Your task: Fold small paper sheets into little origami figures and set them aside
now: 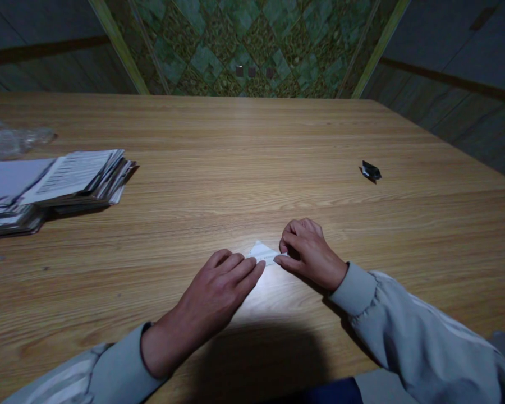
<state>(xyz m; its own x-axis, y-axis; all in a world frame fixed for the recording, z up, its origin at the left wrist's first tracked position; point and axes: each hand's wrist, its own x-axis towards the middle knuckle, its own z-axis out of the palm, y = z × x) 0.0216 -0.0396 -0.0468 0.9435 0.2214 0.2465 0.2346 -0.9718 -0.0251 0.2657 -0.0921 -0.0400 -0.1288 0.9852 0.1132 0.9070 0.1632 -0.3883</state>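
Note:
A small piece of folded white paper (261,252) with printed marks lies low on the table in front of me, its outline a triangle with the peak pointing away. My left hand (221,286) is at its left corner, fingers together and thumb alongside, gripping that end. At the right corner, my right hand (307,249) pinches the paper between thumb and curled fingers. Fingertips cover both ends of the paper, so its full shape is hidden.
Stacks of printed papers (73,177) stand on the left of the wooden table (235,146), with clear crumpled plastic (17,140) behind them. A small dark folded object (370,170) lies toward the right. Beyond the far edge is a green patterned wall (252,45).

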